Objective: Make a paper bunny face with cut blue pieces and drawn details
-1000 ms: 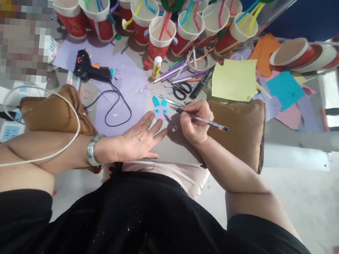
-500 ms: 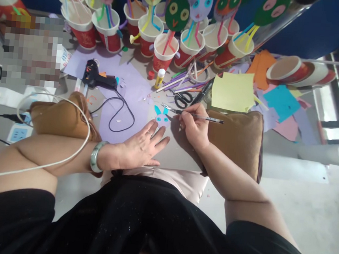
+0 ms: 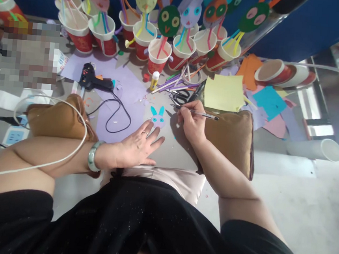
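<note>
A small purple paper bunny face [image 3: 158,121] with blue ears and blue eyes lies on the table in front of me. My left hand [image 3: 138,145] lies flat, fingers spread, its fingertips at the lower edge of the face. To the right, my right hand [image 3: 192,121] is closed round a slim pen [image 3: 207,115] whose dark end sticks out to the right. Thin pointed metal tips show left of these fingers; what they belong to is unclear. Black-handled scissors [image 3: 182,94] lie just beyond my right hand.
Red-and-white cups [image 3: 159,57] with paper faces on coloured stems stand along the back. A black glue gun [image 3: 95,80] rests on purple paper [image 3: 132,76]. Nearby are a glue stick [image 3: 154,81], yellow paper [image 3: 223,93], and brown cushions [image 3: 230,138] under both arms.
The whole view has shifted slightly. My right hand has drawn back a little from the bunny face, with the pen still in it. My left hand stays spread beside the face.
</note>
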Motion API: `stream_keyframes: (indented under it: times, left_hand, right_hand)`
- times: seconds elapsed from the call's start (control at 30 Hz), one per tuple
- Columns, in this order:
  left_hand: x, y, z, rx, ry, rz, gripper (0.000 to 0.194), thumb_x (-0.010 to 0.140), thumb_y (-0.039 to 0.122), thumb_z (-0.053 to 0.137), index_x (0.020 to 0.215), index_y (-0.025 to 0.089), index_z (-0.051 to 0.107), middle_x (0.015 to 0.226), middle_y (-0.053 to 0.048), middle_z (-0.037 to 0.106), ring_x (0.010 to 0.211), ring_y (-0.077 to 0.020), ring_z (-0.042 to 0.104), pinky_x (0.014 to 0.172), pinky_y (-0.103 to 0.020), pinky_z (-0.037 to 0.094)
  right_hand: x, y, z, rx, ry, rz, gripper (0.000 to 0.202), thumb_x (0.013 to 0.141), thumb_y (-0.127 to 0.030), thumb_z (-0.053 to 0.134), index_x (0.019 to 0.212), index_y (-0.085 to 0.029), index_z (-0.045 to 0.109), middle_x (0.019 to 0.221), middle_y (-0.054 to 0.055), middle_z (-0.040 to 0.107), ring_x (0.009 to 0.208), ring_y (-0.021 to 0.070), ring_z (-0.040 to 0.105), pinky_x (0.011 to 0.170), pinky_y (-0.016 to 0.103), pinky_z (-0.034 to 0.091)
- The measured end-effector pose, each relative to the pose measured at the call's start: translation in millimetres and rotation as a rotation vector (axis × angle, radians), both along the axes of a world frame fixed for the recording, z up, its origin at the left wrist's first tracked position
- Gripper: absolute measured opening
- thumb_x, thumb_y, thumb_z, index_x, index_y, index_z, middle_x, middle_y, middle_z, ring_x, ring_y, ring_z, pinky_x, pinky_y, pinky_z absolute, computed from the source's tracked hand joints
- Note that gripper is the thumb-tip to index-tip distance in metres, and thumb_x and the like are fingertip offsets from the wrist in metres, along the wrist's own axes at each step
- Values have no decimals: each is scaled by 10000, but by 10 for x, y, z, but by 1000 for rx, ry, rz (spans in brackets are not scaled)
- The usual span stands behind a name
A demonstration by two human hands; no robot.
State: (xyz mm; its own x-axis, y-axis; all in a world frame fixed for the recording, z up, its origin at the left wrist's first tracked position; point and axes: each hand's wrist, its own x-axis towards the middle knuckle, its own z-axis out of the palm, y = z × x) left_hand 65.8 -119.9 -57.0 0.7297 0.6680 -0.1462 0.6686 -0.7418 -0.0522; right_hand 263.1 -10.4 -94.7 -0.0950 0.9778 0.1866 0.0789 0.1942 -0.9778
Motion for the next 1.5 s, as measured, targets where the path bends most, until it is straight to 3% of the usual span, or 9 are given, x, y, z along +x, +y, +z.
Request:
stream_keyframes:
  times: [0.13, 0.33, 0.63, 1.5]
  left_hand:
    - [-4, -5, 1, -19, -12, 9, 865, 977, 700, 577, 1563, 67, 512, 1573, -318, 518, 1444, -528, 516, 1223, -674, 320]
    - [-7, -10, -1, -38, -16, 23, 881, 970, 704, 587, 1579, 75, 489, 1602, -323, 483, 1482, -531, 476, 1241, -680, 297]
    - [-5, -34, -2, 5, -44, 27, 860, 990, 695, 554, 1582, 75, 487, 1609, -331, 472, 1496, -524, 470, 1251, -657, 303]
    - [3, -13, 18, -23, -6, 12, 847, 982, 697, 570, 1560, 81, 513, 1572, -310, 518, 1470, -519, 484, 1237, -659, 295]
  right_hand:
    - [11, -32, -6, 30, -17, -20, 165, 875, -277, 675, 806, -264, 526, 574, -87, 553, 436, 91, 462, 485, 283, 377]
    - [35, -78, -43, 92, -68, -49, 111, 868, -229, 648, 820, -253, 550, 654, -53, 589, 565, 115, 530, 581, 299, 430]
    - [30, -150, -4, 108, -104, -21, 124, 876, -196, 656, 820, -247, 558, 683, -44, 577, 564, 114, 504, 548, 297, 405]
    - [17, -146, -18, 104, -156, -54, 126, 863, -251, 669, 808, -254, 556, 698, -26, 574, 605, 135, 507, 557, 311, 404]
